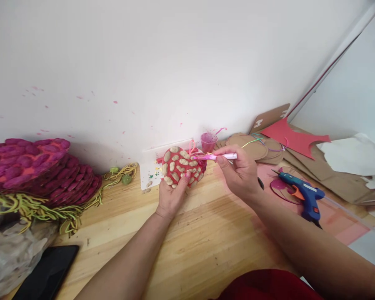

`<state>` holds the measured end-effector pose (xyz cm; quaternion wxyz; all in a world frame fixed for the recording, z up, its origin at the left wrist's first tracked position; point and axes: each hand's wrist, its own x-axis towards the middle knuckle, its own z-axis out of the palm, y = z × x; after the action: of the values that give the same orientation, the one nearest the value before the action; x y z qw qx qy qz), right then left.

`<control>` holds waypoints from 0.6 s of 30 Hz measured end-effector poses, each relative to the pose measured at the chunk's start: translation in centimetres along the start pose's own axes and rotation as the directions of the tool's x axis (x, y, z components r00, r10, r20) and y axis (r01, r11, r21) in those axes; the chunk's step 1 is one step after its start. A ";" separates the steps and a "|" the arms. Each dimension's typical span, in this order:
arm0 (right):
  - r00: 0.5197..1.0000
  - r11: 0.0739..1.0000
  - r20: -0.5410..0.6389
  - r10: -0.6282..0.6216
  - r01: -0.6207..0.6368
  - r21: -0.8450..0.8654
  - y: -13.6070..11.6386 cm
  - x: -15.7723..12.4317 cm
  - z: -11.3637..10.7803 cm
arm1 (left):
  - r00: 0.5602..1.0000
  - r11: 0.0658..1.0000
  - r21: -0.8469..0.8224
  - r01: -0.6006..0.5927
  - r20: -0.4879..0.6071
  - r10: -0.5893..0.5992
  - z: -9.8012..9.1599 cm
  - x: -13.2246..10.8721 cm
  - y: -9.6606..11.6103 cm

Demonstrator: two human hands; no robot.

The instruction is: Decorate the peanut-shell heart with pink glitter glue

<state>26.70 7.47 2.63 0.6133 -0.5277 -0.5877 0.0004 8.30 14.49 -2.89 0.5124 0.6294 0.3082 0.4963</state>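
My left hand [171, 196] grips the lower edge of a round red disc [180, 164] covered with peanuts in their shells, its thumb on the front. Several peanuts at the disc's right edge are painted dark pink; the others are bare tan. In my right hand [239, 171] is a paintbrush [226, 156] with a white handle, pinched between thumb and fingers. Its pink-stained end lies over the disc's upper right, at or very near a peanut. Behind the disc stands a small clear cup [208, 141] of pink paint, and a white card [148, 175] lies there too.
Stacked painted peanut discs [46, 166] with yellow-green yarn [34, 210] stand at left, above a plastic bag [18, 254] and black phone [46, 273]. To the right lie cardboard circles [253, 146], red paper [296, 133] and a blue glue gun [303, 193]. A white wall rises behind.
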 end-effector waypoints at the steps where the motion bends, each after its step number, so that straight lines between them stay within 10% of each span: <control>1: 1.000 1.000 0.002 -0.002 0.002 -0.012 0.0 0.0 0.0 | 1.000 1.000 0.003 -0.013 -0.005 0.013 0.0 0.0 0.0; 18: 0.996 0.989 0.009 -0.092 0.093 -0.119 -0.2 -0.1 -0.1 | 0.999 0.995 0.098 -0.020 -0.036 0.023 -0.1 0.0 -0.3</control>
<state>26.61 7.27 2.77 0.5791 -0.5356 -0.6115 -0.0623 8.21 14.56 -3.14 0.4698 0.6477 0.3347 0.4977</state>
